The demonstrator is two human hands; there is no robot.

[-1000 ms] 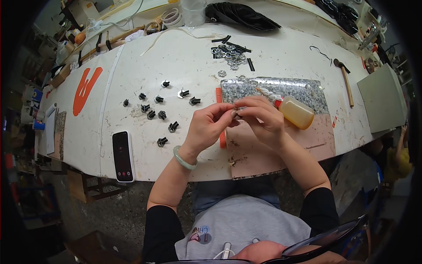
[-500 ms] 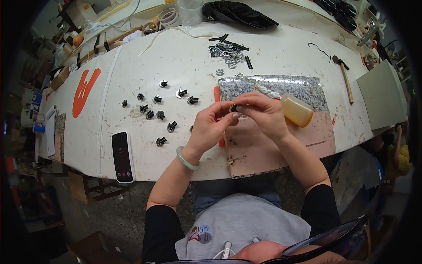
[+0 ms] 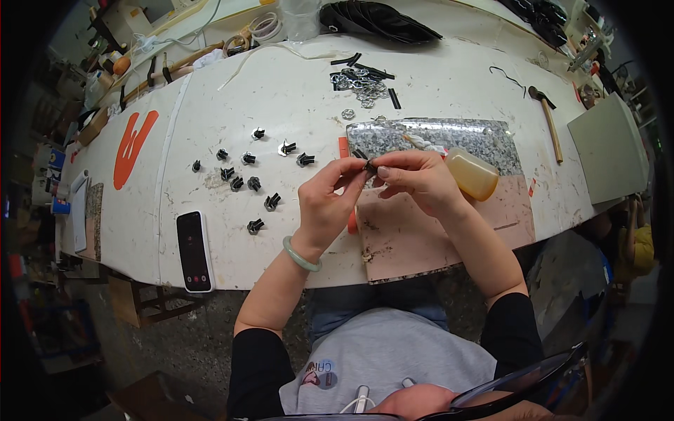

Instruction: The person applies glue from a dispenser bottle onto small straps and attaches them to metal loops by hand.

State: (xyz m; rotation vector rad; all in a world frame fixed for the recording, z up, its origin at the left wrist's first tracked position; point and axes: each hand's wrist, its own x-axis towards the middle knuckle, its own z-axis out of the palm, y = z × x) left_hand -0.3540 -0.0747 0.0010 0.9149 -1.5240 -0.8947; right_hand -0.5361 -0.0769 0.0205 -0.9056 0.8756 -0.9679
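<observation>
Over the left part of a speckled stone slab [image 3: 484,142], my two hands meet at the fingertips. Pinched between them is a small black strip [image 3: 360,154]; whether a metal ring is on it is hidden by the fingers. My left hand [image 3: 321,200] grips it with thumb and forefinger, a pale green bangle on that wrist. My right hand [image 3: 427,186] pinches its other end, the lower fingers curled loosely. To the left lie several metal rings with folded black strips [image 3: 272,202]. Farther off is a heap of silver rings [image 3: 365,85] with loose black strips [image 3: 394,99].
A glue-coloured plastic bottle [image 3: 472,174] lies on the slab beside my right hand. Pinkish sheeting [image 3: 449,231] covers the slab's near part. A phone [image 3: 194,252] rests at the table's front left, a hammer [image 3: 551,130] at the right, an orange cutout [image 3: 135,151] far left.
The black strip now shows above my fingertips. My right fingers have opened out somewhat and turned, and my left hand has shifted slightly left. The pieces on the table stay where they were.
</observation>
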